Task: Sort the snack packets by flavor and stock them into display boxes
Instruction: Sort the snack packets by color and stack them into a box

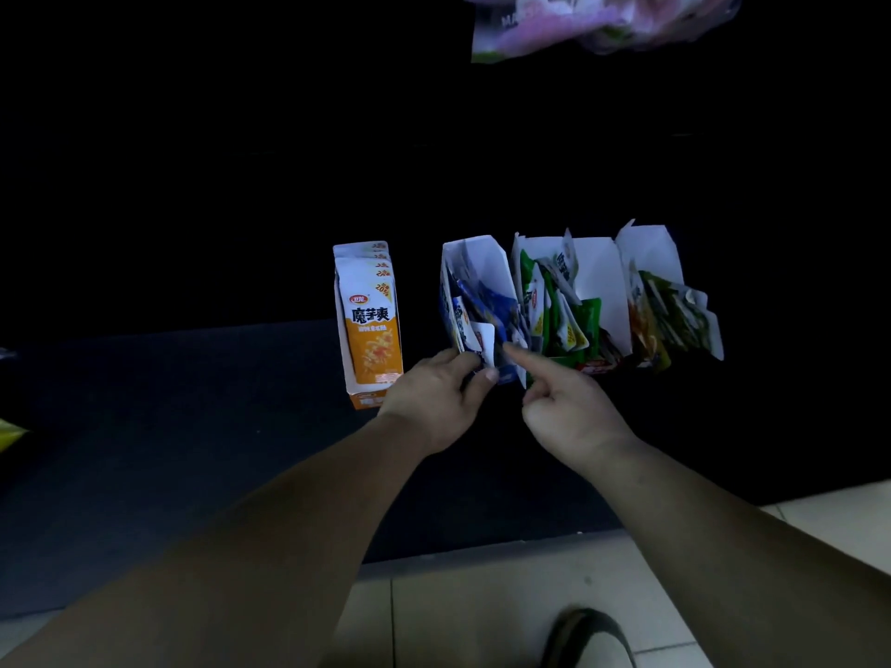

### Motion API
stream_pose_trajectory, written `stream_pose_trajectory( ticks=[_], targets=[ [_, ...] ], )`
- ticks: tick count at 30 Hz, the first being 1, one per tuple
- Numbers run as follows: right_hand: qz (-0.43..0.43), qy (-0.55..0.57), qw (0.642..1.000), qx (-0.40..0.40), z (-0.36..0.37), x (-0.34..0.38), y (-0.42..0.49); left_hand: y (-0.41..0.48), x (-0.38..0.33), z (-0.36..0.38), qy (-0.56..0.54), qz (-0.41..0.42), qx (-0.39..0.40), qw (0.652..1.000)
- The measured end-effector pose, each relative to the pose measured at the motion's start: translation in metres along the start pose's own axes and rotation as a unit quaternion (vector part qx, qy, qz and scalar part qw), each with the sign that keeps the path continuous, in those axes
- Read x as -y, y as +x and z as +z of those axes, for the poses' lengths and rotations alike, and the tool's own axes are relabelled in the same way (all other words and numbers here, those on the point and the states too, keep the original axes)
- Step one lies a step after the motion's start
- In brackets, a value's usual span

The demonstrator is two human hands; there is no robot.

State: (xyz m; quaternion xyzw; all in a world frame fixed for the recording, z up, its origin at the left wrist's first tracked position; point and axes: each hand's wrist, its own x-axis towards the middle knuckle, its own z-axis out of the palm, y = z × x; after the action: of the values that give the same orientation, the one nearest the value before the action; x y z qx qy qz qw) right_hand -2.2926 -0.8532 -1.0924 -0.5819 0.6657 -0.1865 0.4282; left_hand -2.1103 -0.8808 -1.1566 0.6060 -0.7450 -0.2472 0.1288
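Blue packet (483,340) in left hand (434,392) at box (487,262)

Dim light. A dark surface (193,426) lies beneath the fingers (523,357) and extends left of them. Beyond the fingertips the background is black and unreadable. Nearer the viewer than the fingers, pale floor tiles (482,609) with thin grout lines meet the dark surface's edge.
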Motion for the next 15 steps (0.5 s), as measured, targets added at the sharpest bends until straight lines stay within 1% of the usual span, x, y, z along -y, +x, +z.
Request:
stream_pose_trajectory(
  ticks=[2, 5, 7, 9, 12, 15],
  targets=[
    [-0.026, -0.036, 0.999, -0.009, -0.003, 0.007, -0.002, -0.008, -0.002, -0.007, -0.025, -0.004, -0.005, 1.000],
    [-0.108, -0.096, 0.987, -0.075, -0.004, 0.023, -0.008, -0.037, -0.005, -0.008, -0.035, -0.008, -0.010, 0.999],
    [-0.124, -0.095, 0.985, -0.072, -0.003, 0.033, -0.015, -0.063, -0.004, -0.007, -0.051, -0.006, -0.013, 0.999],
    [-0.089, -0.049, 0.994, -0.036, 0.000, 0.041, -0.027, -0.089, 0.000, -0.006, -0.058, -0.010, -0.003, 0.998],
    [0.018, 0.052, 0.998, 0.015, 0.011, 0.038, -0.050, -0.128, 0.008, -0.008, -0.063, -0.023, 0.016, 0.998],
    [0.092, 0.107, 0.990, 0.018, 0.032, 0.030, -0.075, -0.164, 0.012, -0.014, -0.069, -0.036, 0.041, 0.996]
  ],
)
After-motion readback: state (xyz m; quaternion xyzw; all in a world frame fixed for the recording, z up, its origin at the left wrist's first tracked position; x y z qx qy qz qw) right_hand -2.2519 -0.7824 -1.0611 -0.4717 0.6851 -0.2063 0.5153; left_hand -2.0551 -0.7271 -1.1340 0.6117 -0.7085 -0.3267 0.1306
